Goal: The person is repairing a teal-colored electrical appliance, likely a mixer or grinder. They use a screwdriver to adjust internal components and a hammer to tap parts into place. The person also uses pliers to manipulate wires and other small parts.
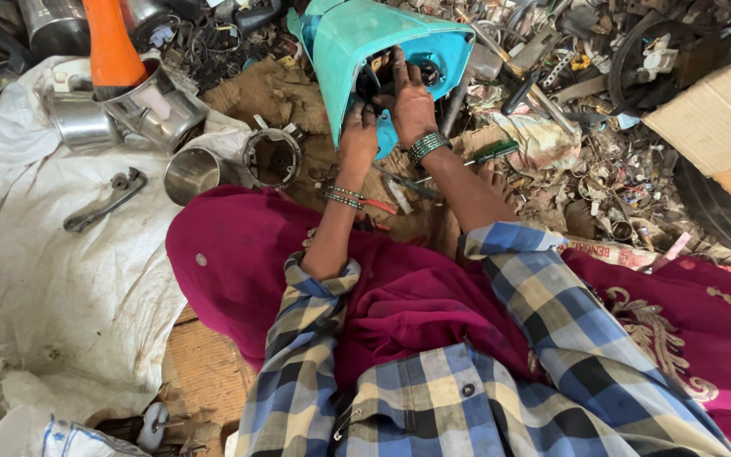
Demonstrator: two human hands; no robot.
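Checked sleeves point(433, 398), fingers point(399, 72) inside turquoise housing point(357, 42).

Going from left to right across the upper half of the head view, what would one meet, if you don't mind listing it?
Steel cup → orange handle → round metal ring → left hand → right hand inside the turquoise plastic housing → green-handled screwdriver → black wheel → cardboard sheet.

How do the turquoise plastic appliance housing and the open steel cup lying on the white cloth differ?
The turquoise plastic appliance housing is coloured, angular plastic; the open steel cup is shiny, round metal. The housing is much larger than the cup. The housing is gripped by the left hand and right hand; the cup lies untouched on its side. Both are hollow, with the open end towards the camera.
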